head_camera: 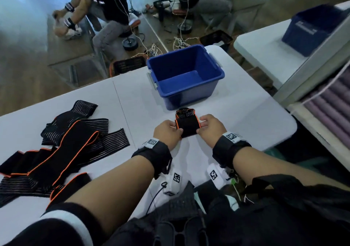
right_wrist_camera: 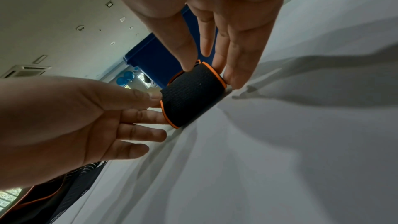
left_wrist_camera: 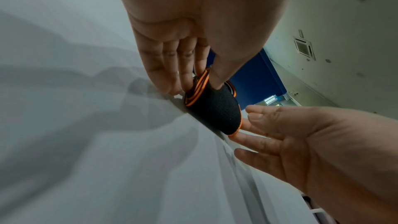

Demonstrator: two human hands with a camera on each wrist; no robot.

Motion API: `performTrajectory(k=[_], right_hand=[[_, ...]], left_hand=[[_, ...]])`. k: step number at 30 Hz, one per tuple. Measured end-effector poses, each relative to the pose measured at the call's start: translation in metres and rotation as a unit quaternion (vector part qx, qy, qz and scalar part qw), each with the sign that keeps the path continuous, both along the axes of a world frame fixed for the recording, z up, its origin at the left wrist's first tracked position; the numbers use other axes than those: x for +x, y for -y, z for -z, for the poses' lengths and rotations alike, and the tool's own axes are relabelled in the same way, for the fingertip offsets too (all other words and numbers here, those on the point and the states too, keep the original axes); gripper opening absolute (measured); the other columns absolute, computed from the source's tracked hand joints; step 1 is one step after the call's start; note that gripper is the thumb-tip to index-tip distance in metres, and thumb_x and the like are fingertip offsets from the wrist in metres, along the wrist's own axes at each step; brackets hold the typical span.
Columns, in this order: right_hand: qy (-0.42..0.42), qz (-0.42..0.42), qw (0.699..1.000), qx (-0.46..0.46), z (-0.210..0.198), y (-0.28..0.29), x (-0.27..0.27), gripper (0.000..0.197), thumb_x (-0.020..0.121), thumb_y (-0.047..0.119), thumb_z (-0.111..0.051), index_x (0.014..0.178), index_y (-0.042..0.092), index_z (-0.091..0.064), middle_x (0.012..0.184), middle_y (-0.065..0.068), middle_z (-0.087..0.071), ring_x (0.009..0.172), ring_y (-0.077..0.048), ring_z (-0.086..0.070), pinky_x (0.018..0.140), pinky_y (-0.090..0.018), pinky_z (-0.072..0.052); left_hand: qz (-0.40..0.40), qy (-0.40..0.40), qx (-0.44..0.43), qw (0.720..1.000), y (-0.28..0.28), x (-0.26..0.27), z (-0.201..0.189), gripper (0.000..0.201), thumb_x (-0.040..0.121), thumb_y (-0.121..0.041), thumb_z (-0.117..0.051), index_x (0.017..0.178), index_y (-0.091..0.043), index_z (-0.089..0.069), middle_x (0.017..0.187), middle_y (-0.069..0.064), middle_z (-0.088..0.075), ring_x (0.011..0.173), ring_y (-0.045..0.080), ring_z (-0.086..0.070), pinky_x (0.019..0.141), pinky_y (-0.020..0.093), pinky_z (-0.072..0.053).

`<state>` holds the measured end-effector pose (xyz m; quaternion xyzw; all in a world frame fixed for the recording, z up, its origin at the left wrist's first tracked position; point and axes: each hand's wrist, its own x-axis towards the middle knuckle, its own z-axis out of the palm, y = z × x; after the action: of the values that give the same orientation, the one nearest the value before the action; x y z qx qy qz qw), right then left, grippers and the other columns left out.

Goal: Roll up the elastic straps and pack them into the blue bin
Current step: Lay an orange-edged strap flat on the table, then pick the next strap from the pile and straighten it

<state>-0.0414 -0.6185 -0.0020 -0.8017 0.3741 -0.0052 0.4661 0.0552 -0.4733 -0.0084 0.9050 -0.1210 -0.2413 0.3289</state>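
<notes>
Both hands on one rolled strap (head_camera: 187, 127), left hand (head_camera: 166, 133) and right hand (head_camera: 212, 128) pinching its ends with fingers (left_wrist_camera: 163, 67) curled. On white tabletop (head_camera: 236, 117), just before blue bin (head_camera: 184, 75). Loose straps (head_camera: 62, 147) piled far left.

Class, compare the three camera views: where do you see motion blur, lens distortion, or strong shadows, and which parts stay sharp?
Head view: the rolled strap and blue bin are sharp, while the far right edge is smeared and the table edges bow. Left wrist view: soft shadows cross the table, and the left hand looms large. Right wrist view: the strap's weave is crisp, and a hard shadow falls beside the right hand.
</notes>
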Motion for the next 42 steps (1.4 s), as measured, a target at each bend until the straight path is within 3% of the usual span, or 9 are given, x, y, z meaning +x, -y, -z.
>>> performTrajectory(k=[7, 12, 15, 18, 24, 28, 33, 37, 42], right_hand=[[0.033, -0.014, 0.999, -0.035, -0.016, 0.014, -0.004, 0.032, 0.086, 0.017, -0.067, 0.116, 0.018, -0.057, 0.097, 0.002, -0.066, 0.093, -0.019, -0.063, 0.082, -0.026, -0.045], [0.049, -0.117, 0.989, -0.072, -0.041, -0.015, 0.021, 0.02, 0.089, 0.018, -0.059, 0.109, 0.019, -0.06, 0.084, 0.011, -0.057, 0.084, -0.013, -0.056, 0.075, -0.021, -0.044], [0.063, -0.212, 0.974, -0.056, -0.046, -0.056, 0.037, 0.016, 0.088, 0.016, -0.059, 0.104, 0.016, -0.063, 0.087, 0.006, -0.061, 0.086, -0.016, -0.059, 0.077, -0.025, -0.048], [0.067, -0.304, 0.949, -0.046, -0.041, -0.102, 0.048, 0.013, 0.087, 0.02, -0.062, 0.1, 0.021, -0.063, 0.091, 0.006, -0.064, 0.087, -0.013, -0.059, 0.071, -0.022, -0.04], [0.069, -0.429, 0.9, -0.042, -0.033, -0.177, 0.053, 0.008, 0.085, 0.021, -0.065, 0.092, 0.023, -0.062, 0.086, 0.009, -0.06, 0.084, -0.012, -0.057, 0.064, -0.016, -0.037], [0.061, -0.475, 0.875, -0.073, -0.031, -0.205, 0.052, 0.01, 0.085, 0.022, -0.064, 0.095, 0.022, -0.064, 0.09, 0.009, -0.061, 0.09, -0.014, -0.058, 0.076, -0.023, -0.042], [0.043, -0.511, 0.851, -0.109, -0.035, -0.225, 0.058, 0.012, 0.087, 0.025, -0.062, 0.099, 0.022, -0.064, 0.095, 0.008, -0.061, 0.093, -0.015, -0.059, 0.079, -0.025, -0.044], [0.042, -0.507, 0.852, -0.127, -0.04, -0.245, 0.063, 0.011, 0.087, 0.026, -0.063, 0.098, 0.023, -0.063, 0.097, 0.007, -0.063, 0.093, -0.014, -0.058, 0.078, -0.024, -0.042], [0.064, -0.501, 0.852, -0.137, -0.05, -0.272, 0.065, 0.012, 0.086, 0.025, -0.065, 0.098, 0.022, -0.064, 0.095, 0.007, -0.066, 0.088, -0.013, -0.06, 0.074, -0.024, -0.042]], left_hand=[[-0.04, 0.002, -0.02, 0.999, -0.016, -0.009, 0.004, 0.029, 0.084, -0.032, -0.069, 0.11, -0.021, -0.062, 0.089, -0.005, -0.074, 0.095, 0.019, -0.068, 0.091, 0.034, -0.053], [-0.114, 0.024, -0.013, 0.993, -0.058, -0.016, -0.001, 0.033, 0.086, -0.035, -0.07, 0.115, -0.021, -0.063, 0.093, -0.006, -0.069, 0.094, 0.019, -0.067, 0.093, 0.034, -0.052], [-0.17, 0.051, -0.002, 0.984, -0.104, -0.027, -0.007, 0.032, 0.085, -0.033, -0.071, 0.113, -0.02, -0.064, 0.087, -0.009, -0.065, 0.094, 0.018, -0.066, 0.091, 0.032, -0.051], [-0.232, 0.067, 0.017, 0.97, -0.162, -0.042, -0.015, 0.03, 0.087, -0.03, -0.07, 0.114, -0.02, -0.063, 0.088, -0.01, -0.062, 0.091, 0.016, -0.06, 0.085, 0.027, -0.046], [-0.319, 0.091, 0.089, 0.939, -0.285, -0.071, -0.03, 0.025, 0.085, -0.029, -0.071, 0.108, -0.021, -0.065, 0.088, -0.007, -0.07, 0.092, 0.017, -0.067, 0.085, 0.029, -0.05], [-0.339, 0.103, 0.137, 0.925, -0.344, -0.078, -0.038, 0.029, 0.084, -0.029, -0.075, 0.109, -0.018, -0.064, 0.095, -0.003, -0.07, 0.097, 0.021, -0.065, 0.084, 0.029, -0.048], [-0.303, 0.094, 0.147, 0.937, -0.369, -0.068, -0.036, 0.063, 0.077, -0.035, -0.082, 0.133, -0.022, -0.056, 0.13, 0.007, -0.059, 0.119, 0.026, -0.057, 0.099, 0.035, -0.045], [-0.199, 0.044, 0.162, 0.965, -0.369, -0.059, -0.03, 0.1, 0.063, -0.032, -0.086, 0.15, -0.026, -0.038, 0.142, 0.009, -0.047, 0.129, 0.028, -0.05, 0.105, 0.036, -0.043], [-0.159, 0.102, 0.121, 0.975, -0.371, -0.056, -0.019, 0.076, 0.067, -0.024, -0.078, 0.137, -0.027, -0.048, 0.129, 0.004, -0.049, 0.113, 0.026, -0.059, 0.096, 0.034, -0.05]])
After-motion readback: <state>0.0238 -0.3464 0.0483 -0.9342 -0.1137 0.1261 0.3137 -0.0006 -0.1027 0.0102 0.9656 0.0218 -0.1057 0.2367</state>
